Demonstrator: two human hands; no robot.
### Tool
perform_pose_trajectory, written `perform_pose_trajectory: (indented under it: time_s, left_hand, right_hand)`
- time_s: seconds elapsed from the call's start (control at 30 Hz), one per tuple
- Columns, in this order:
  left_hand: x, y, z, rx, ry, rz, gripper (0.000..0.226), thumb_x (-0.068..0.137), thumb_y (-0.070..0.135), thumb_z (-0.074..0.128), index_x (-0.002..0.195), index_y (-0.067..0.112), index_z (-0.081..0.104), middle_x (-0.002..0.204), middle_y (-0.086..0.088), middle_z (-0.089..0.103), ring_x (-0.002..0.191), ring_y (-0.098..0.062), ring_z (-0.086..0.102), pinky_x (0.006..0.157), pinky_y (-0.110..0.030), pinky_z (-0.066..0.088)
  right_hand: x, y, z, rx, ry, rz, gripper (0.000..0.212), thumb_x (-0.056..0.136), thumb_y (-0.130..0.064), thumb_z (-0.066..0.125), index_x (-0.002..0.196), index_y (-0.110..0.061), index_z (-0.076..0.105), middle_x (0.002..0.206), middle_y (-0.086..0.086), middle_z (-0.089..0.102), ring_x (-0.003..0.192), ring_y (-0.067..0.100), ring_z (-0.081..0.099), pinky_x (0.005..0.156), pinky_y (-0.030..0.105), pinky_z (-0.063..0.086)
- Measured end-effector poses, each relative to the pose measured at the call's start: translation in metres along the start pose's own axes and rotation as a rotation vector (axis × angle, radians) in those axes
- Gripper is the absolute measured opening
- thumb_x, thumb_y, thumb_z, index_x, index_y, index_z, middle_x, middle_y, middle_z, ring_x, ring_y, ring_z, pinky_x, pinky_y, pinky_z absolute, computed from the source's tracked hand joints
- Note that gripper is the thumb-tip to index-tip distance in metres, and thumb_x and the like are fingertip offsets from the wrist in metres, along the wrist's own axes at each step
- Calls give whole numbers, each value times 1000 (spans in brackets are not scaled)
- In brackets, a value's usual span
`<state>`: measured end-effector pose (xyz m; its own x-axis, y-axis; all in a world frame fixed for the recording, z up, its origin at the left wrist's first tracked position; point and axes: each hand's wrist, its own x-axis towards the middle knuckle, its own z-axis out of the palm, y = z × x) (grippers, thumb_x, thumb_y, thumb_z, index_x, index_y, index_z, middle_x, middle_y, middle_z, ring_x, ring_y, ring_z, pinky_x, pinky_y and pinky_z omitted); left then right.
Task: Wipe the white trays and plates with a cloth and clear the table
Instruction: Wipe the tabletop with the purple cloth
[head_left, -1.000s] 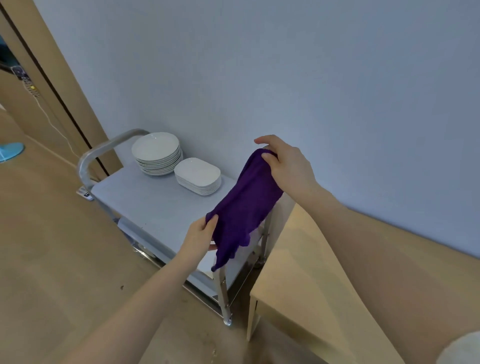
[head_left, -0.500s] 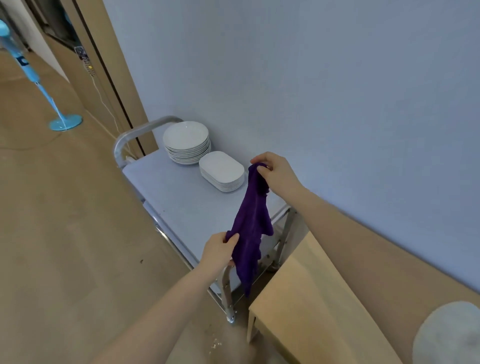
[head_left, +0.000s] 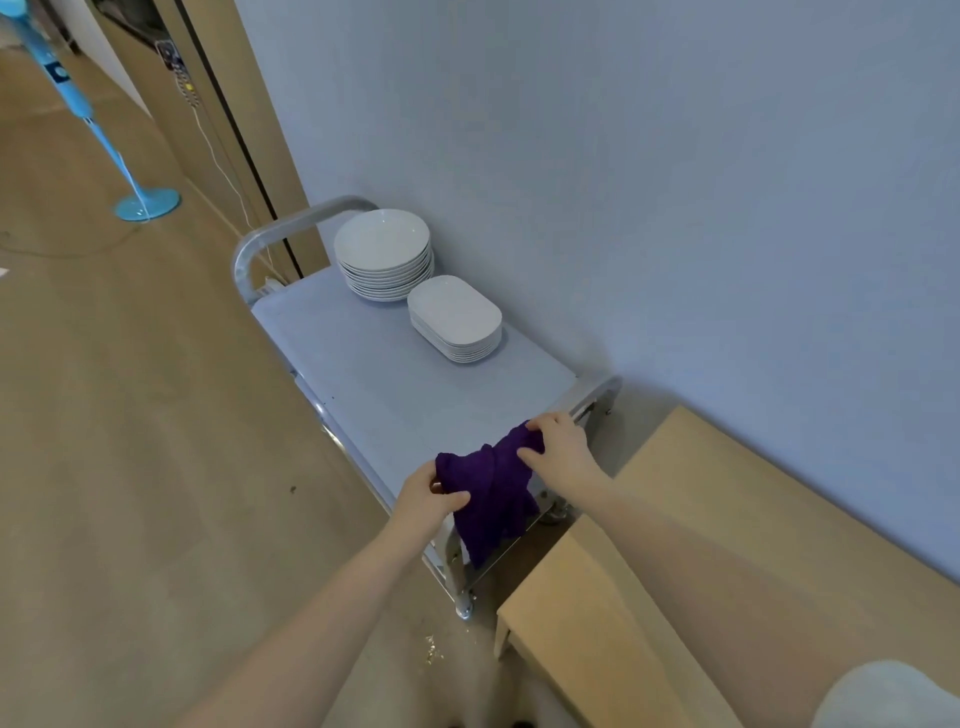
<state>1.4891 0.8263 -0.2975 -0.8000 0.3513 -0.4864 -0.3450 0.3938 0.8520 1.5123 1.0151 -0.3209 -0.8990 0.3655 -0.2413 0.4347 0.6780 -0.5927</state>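
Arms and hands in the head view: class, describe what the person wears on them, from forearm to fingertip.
Both forearms are bare, with no sleeves in view. The left hand and right hand wear no gloves, and no rings, watch or bracelets can be seen.

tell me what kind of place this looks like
Probably a dining or service area: a metal trolley carries stacked round plates and rectangular trays, beside a wooden table.

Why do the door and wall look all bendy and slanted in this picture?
Head view: the wide-angle lens curves and tilts straight lines near the edges, like the door frame; soft, even light, no glare on the round plates; the purple cloth looks sharp.
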Motion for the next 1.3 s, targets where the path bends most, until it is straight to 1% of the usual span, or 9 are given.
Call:
perform_pose_trajectory:
  time_s: [0.17, 0.27, 0.43, 0.57, 0.7, 0.8, 1.07, 1.2, 1.3]
  left_hand:
    - [-6, 5, 0, 61, -22, 137, 34, 89, 1, 59, 121, 11, 57, 117, -6, 62, 113, -20, 55, 86, -24, 47]
    - [-8, 10, -2, 86, 40, 242, 19, 91, 9, 59, 108, 17, 61, 112, -2, 62, 109, -19, 56, 76, -12, 45]
    - [-14, 14, -11, 142, 265, 455, 16, 88, 21, 64, 103, 25, 64, 118, 17, 46, 117, 1, 35, 87, -3, 32]
    - [-23, 25, -7, -111, 153, 454, 20, 93, 13, 56, 110, 21, 65, 106, 9, 67, 106, -4, 58, 86, -13, 47]
    - [-28, 31, 1, -229, 118, 432, 20, 95, 11, 53, 99, 28, 63, 94, 11, 68, 91, -2, 64, 75, -13, 52]
    - [-23, 28, 8, -236, 91, 337, 16, 95, 10, 52, 108, 18, 58, 102, 2, 64, 95, -13, 64, 72, -22, 56]
    - [11, 6, 8, 53, 153, 119, 20, 95, 8, 51, 115, 11, 49, 113, -7, 59, 104, -21, 59, 94, -38, 51]
    - [26, 1, 2, 124, 185, 79, 24, 94, 8, 53, 117, 4, 50, 122, -15, 56, 100, -17, 56, 84, -27, 47]
    - [28, -5, 7, 379, 240, 169, 51, 96, 15, 52, 142, 7, 33, 144, -11, 35, 125, -22, 44, 105, -33, 41]
  right_hand:
    - [-9, 10, 17, 27, 108, -25, 12, 92, -21, 59, 103, -19, 57, 114, 0, 45, 111, 20, 44, 94, 29, 42]
    - [-11, 10, 13, 79, 170, -56, 3, 93, -25, 57, 94, -24, 56, 116, -5, 48, 109, 10, 35, 91, 25, 33]
    - [-28, -4, -9, 526, 268, -76, 15, 95, -18, 51, 84, -28, 48, 113, -16, 58, 106, 3, 52, 83, 15, 42]
    - [-42, -12, -32, 577, 359, -150, 15, 96, -23, 49, 86, -32, 45, 81, -8, 57, 76, -2, 58, 62, 14, 48]
    - [-44, -18, -51, 654, 380, -168, 13, 95, -27, 53, 90, -38, 48, 90, -6, 62, 85, 3, 61, 62, 14, 50]
    - [-36, -16, -53, 604, 324, -116, 10, 95, -29, 54, 90, -37, 49, 91, -5, 65, 87, 8, 62, 68, 21, 52]
    - [-2, -20, -15, 326, 187, 38, 7, 96, -27, 52, 102, -25, 50, 103, -3, 61, 91, 12, 58, 78, 26, 50]
    - [13, -26, -8, 162, 221, 37, 10, 98, -26, 49, 106, -22, 54, 105, -1, 63, 94, 16, 58, 83, 31, 48]
    - [15, -25, 0, -137, 294, -54, 20, 98, -23, 46, 113, -20, 59, 121, 0, 59, 114, 20, 52, 102, 40, 39]
